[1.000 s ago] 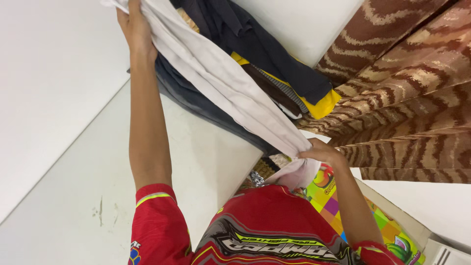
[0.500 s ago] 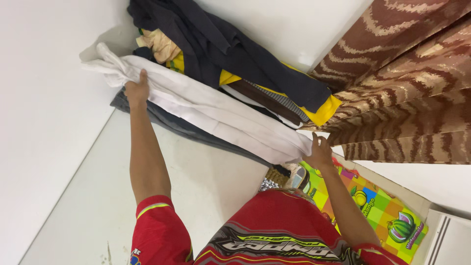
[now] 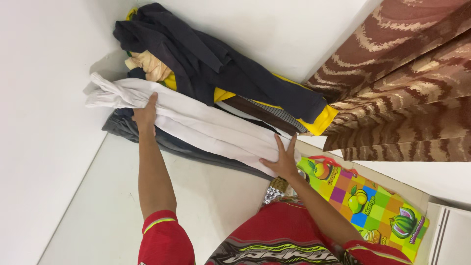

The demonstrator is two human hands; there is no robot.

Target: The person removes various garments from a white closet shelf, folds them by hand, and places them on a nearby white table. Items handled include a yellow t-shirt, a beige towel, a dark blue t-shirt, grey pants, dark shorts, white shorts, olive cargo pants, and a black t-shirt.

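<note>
A long white garment (image 3: 196, 122) hangs among other clothes against a white wall. My left hand (image 3: 145, 114) rests on its upper end, fingers curled over the cloth. My right hand (image 3: 281, 159) lies flat on its lower end, fingers spread. Behind the white piece hang a dark navy garment (image 3: 211, 64), a yellow one (image 3: 324, 118) and a beige one (image 3: 149, 64). Under it a dark grey garment (image 3: 169, 142) shows. I wear a red patterned shirt (image 3: 274, 235).
A brown striped curtain (image 3: 407, 83) hangs at the right. A colourful fruit-print mat (image 3: 373, 201) lies below it, beside a white appliance corner (image 3: 449, 235). White walls (image 3: 44, 147) meet at the left.
The white garment was held stretched out between both hands; now it lies against the hanging clothes. My right hand has let go of its end and presses flat. The view has shifted down.
</note>
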